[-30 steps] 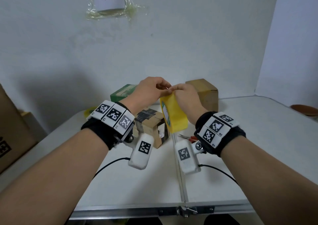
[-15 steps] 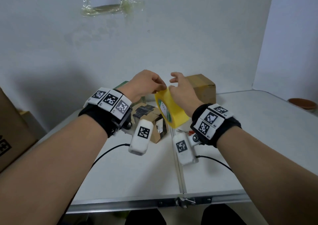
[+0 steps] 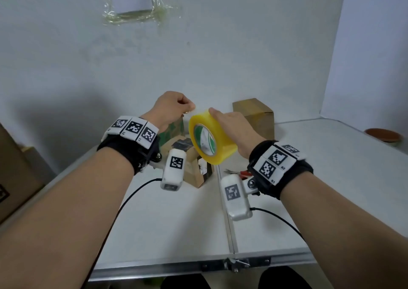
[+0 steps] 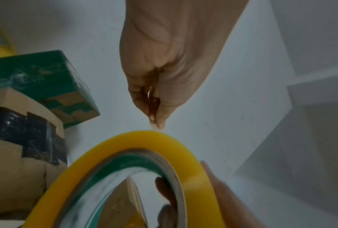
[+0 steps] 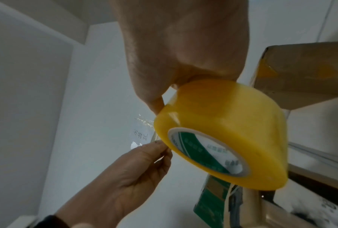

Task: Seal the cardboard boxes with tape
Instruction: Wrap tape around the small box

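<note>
Two hands are raised above the table (image 3: 154,233), and they stand further apart than half a second ago, when both met at the top of the roll. The right hand (image 3: 231,126) grips the tape roll (image 3: 210,139) from its right side, fingers curled over the yellow rim with some reaching inside the core; the roll is tilted, its green-printed core facing down and left. The left hand (image 3: 171,107) has drawn off to the left of the roll, thumb and forefinger pinched together just beside the roll's top edge. The right wrist view shows a thin clear film at those fingertips (image 5: 165,150); whether it is the tape end I cannot tell.

Below the left hand sits a small box (image 3: 194,167) patched with dark tape, as before. Just behind it, under the left fingers, stands a green box (image 3: 174,127). Beyond the right hand is a plain brown box (image 3: 256,114), near the wall. Red-handled scissors (image 3: 244,173) lie under the right wrist.
</note>
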Available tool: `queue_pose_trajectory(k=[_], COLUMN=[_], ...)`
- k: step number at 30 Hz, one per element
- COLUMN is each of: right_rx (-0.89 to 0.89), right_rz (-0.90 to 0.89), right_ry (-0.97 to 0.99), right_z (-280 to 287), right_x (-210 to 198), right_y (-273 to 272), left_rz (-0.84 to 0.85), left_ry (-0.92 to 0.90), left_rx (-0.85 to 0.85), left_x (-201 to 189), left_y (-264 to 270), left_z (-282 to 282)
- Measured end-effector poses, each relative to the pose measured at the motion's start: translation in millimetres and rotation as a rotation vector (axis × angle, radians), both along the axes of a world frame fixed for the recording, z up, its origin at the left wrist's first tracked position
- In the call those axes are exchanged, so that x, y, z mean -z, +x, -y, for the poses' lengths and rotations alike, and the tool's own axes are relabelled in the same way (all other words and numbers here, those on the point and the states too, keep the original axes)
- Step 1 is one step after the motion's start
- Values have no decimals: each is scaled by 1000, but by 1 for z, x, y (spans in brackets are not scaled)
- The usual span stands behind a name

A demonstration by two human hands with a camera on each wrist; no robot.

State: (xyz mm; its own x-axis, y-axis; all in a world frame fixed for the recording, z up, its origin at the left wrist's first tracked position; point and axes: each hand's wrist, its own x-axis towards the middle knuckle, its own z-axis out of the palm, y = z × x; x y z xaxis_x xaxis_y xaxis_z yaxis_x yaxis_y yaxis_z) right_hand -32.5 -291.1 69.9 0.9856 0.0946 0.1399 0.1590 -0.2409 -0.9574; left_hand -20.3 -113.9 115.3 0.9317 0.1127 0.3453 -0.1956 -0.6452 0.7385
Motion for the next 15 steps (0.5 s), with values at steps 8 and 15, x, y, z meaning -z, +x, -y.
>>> queue_pose_trajectory(k=[8,15], right_rx=[-54,-137], right_rz=[127,134], right_ry=[-242,-285], right_z=[-22,-43], right_x=[-24,-27], right_y=[11,27], left_rz=[-26,-103], left_ry=[-54,42], left_rx=[-61,-228], left_x=[-2,5], left_y=[4,25], left_z=[-47,-93])
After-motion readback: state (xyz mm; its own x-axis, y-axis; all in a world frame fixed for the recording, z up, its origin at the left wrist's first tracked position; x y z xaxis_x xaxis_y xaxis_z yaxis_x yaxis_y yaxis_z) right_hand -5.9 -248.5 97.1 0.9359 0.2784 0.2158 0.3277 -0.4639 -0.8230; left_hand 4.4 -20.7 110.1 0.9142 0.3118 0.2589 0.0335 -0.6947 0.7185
